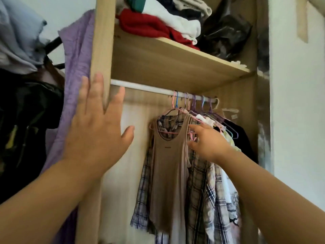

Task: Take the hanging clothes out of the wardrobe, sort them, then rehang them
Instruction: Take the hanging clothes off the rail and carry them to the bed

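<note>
Wardrobe (167,67) | left hand (98,131) spread wide; right hand (209,145) open at beige tank top (168,173)

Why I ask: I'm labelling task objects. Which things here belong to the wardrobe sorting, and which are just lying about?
Job: tan tank top, plaid shirt, black garment, hangers, rail, right hand at the tank top, left hand.
Lying about: red garment, white folded clothes, black bag on the shelf; purple cloth outside the wardrobe.
</note>
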Tool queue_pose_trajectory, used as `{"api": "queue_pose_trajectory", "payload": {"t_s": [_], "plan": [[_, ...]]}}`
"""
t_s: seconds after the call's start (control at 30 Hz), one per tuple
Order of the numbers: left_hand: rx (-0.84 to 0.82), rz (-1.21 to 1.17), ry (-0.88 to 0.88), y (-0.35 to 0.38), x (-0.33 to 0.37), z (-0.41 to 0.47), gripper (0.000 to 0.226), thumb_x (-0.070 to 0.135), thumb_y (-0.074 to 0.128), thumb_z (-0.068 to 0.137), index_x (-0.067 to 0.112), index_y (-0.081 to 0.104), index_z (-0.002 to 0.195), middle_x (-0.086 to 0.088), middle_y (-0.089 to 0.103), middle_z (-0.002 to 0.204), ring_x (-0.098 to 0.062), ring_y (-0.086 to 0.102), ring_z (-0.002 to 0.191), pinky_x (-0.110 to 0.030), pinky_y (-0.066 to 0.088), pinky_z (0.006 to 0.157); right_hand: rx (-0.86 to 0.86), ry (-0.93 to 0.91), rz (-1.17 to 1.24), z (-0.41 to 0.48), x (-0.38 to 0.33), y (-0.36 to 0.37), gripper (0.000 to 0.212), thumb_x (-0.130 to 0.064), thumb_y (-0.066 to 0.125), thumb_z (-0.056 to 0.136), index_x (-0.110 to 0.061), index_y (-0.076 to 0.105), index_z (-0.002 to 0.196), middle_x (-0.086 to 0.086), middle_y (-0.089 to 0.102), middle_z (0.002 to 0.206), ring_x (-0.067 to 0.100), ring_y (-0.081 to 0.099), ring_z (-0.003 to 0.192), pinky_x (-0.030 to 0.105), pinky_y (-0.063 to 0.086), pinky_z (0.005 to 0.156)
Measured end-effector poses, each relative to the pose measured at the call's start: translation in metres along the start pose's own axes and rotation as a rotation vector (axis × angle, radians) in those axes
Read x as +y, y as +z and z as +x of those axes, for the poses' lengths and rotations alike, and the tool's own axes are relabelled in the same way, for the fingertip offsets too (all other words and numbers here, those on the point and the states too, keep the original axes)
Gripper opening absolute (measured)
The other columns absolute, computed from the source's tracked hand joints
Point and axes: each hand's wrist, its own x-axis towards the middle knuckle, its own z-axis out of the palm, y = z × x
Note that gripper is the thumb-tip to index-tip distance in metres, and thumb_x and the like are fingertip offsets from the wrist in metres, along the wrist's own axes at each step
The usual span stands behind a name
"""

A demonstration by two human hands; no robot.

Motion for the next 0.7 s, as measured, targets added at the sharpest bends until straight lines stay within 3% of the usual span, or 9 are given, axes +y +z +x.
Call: {"api": "queue_pose_trajectory", "payload": {"t_s": [0.23, 0.43, 0.7], "plan": [[0.030, 0.323, 0.053, 0.003, 0.006, 0.003, 0.075, 0.042, 0.052, 0.077, -0.002, 0.042, 0.137, -0.040, 0.026, 0.142, -0.046, 0.027, 0.132, -0.054, 0.024, 0.111, -0.028, -0.039, -0.018, 0.078, 0.043, 0.019, 0.070, -0.041, 0.056, 0.089, -0.016, 0.026, 0.147, 0.012, 0.034, 0.148, 0.029, 0.035, 0.134, 0.041, 0.039, 0.105], [0.106, 0.281, -0.033, 0.007, 0.009, 0.002, 0.076, 0.047, 0.046, 0.075, 0.004, 0.044, 0.137, -0.030, 0.028, 0.146, -0.047, 0.036, 0.122, -0.053, 0.030, 0.104, -0.037, -0.002, 0.010, 0.116, 0.047, 0.033, 0.034, -0.024, 0.051, 0.094, -0.010, 0.050, 0.124, 0.014, 0.064, 0.101, 0.032, 0.060, 0.092, 0.036, 0.048, 0.074], [0.077, 0.271, -0.094, 0.007, 0.013, 0.004, 0.077, 0.051, 0.043, 0.073, 0.009, 0.044, 0.138, -0.020, 0.024, 0.150, -0.042, 0.033, 0.129, -0.049, 0.029, 0.107, -0.059, 0.177, 0.183, 0.162, 0.038, 0.042, 0.013, -0.013, 0.052, 0.092, -0.004, 0.060, 0.096, 0.018, 0.063, 0.100, 0.033, 0.058, 0.090, 0.034, 0.044, 0.069]]}}
